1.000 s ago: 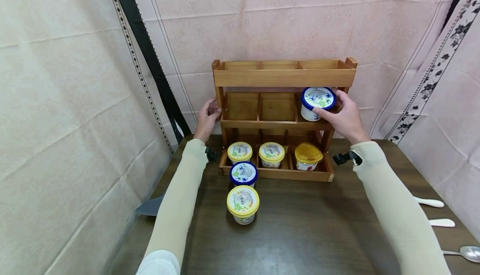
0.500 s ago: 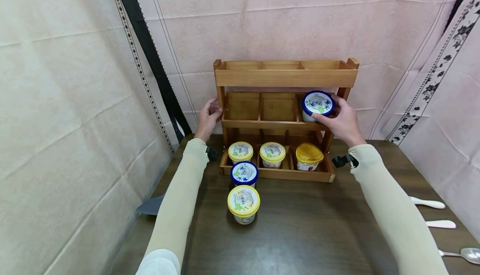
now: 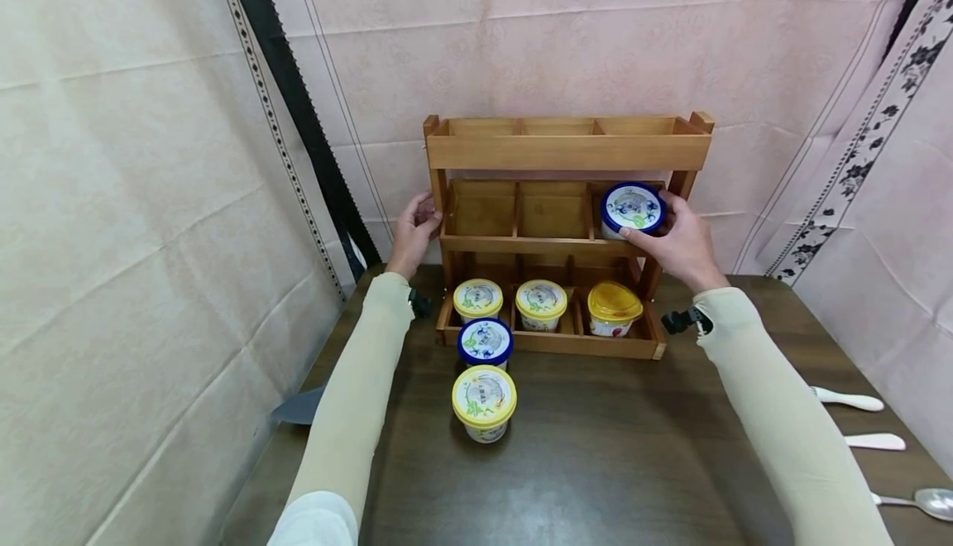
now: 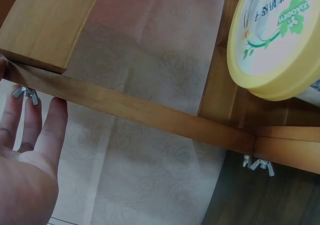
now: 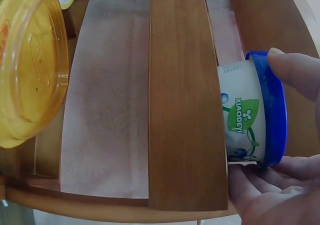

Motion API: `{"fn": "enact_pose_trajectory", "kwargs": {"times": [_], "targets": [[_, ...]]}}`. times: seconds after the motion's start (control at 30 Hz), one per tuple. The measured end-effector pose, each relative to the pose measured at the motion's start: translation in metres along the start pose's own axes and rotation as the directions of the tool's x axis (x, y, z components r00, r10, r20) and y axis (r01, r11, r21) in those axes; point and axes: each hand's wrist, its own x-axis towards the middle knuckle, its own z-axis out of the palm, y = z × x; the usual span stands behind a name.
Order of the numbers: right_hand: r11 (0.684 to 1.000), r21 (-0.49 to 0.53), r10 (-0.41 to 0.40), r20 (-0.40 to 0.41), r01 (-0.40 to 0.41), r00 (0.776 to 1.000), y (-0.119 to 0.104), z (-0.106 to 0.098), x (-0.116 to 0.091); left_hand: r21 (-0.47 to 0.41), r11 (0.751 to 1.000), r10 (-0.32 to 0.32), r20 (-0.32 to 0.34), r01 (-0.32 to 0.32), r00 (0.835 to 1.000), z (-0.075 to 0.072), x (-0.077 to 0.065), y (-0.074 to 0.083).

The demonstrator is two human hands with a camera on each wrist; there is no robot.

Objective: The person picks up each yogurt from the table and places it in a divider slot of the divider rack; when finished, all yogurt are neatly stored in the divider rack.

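My right hand (image 3: 681,240) grips a white tub with a blue lid (image 5: 250,110), thumb on the lid's rim and fingers across from it. This tub sits low in the right compartment of the middle tier of a wooden rack (image 3: 566,152), its base hidden behind the front board. My left hand (image 3: 414,236) holds the rack's left side post (image 4: 135,107), with fingers along the outer side by a wing nut (image 4: 26,94). On the bottom tier stand two yellow-lidded tubs (image 3: 477,299) and a tub with a clear amber lid (image 3: 614,306).
In front of the rack on the dark table (image 3: 596,447) stand a second blue-lidded tub (image 3: 486,342) and, nearer, another yellow-lidded tub (image 3: 485,401). White handles (image 3: 849,399) and a spoon (image 3: 934,503) lie at the right edge. A grey-blue flat piece (image 3: 298,407) sticks out left.
My right hand has lowered the blue-lidded tub into the middle tier's right compartment, and its lid now sits more level. The left hand stays at the rack's side.
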Motion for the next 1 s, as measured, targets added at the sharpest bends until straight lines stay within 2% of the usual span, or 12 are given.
{"fn": "enact_pose_trajectory", "kwargs": {"times": [0.3, 0.67, 0.83, 1.0], "targets": [[0.997, 0.077, -0.012, 0.011, 0.011, 1.0, -0.008, -0.008, -0.003, -0.022, 1.0, -0.005, -0.001, 0.005, 1.0, 0.001, 0.0, 0.001], [0.995, 0.067, -0.076, -0.051, 0.079, 0.996, -0.027, -0.016, -0.027, -0.023, 1.0, -0.011, 0.001, 0.011, 1.0, 0.001, 0.001, 0.0], [0.986, 0.07, -0.147, -0.057, 0.151, 0.987, -0.035, -0.012, -0.041, -0.033, 0.999, -0.009, 0.002, 0.009, 1.0, 0.001, 0.0, 0.002], [0.97, 0.124, -0.21, -0.016, 0.21, 0.978, -0.039, 0.001, -0.052, -0.039, 0.999, -0.01, 0.007, 0.011, 1.0, 0.0, 0.001, 0.001]]}}
